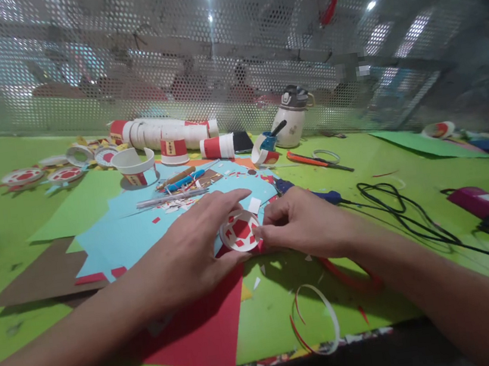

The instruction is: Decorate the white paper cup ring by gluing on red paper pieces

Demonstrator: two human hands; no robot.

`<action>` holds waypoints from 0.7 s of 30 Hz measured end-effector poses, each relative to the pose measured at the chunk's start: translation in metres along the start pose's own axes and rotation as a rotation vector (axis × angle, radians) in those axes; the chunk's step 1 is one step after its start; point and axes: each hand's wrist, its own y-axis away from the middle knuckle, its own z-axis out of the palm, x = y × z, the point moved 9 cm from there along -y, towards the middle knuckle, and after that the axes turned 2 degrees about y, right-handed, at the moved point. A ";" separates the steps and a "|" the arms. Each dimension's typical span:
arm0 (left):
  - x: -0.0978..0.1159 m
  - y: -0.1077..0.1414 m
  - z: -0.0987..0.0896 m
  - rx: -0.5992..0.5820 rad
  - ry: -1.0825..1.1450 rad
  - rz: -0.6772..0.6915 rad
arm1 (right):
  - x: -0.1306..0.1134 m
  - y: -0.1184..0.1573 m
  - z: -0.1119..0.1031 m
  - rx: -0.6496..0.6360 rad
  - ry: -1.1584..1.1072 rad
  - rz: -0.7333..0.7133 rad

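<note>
My left hand [190, 247] curls its thumb and fingers around a small round white paper cup base [238, 230]. A red hexagon sits in the middle of that base, with smaller red pieces around it. At the base's right edge, my right hand [306, 223] has thumb and forefinger pinched together; whatever is between the tips is too small to make out. Under the hands lie light blue paper [118, 232] and a sheet of red paper [204, 326]. A small white paper scrap [255, 205] lies just beyond the cup base.
Behind stand stacked paper cups [161, 133], a cut cup [134, 164] and a white bottle [289, 120]. Finished paper turtles [23, 177] lie at left. Pens [185, 180], an orange cutter [313, 160], a black cable [412, 227] and a curled paper strip [331, 315] are around.
</note>
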 end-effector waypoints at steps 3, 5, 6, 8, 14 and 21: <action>0.001 -0.001 -0.001 0.007 0.006 0.009 | 0.000 0.000 0.001 -0.009 -0.012 -0.005; 0.002 0.000 -0.002 0.022 0.014 0.010 | 0.000 0.000 0.001 -0.008 -0.015 -0.003; 0.002 0.000 -0.003 0.030 0.018 0.011 | 0.000 -0.001 0.001 -0.006 -0.015 -0.003; 0.001 0.001 -0.003 0.037 0.022 0.011 | 0.000 -0.001 0.001 0.001 -0.013 -0.010; -0.001 0.001 -0.003 0.029 0.000 0.001 | 0.001 -0.002 0.001 0.028 -0.031 -0.025; 0.001 0.003 -0.003 0.045 -0.027 0.018 | 0.002 -0.001 0.001 0.019 -0.095 -0.007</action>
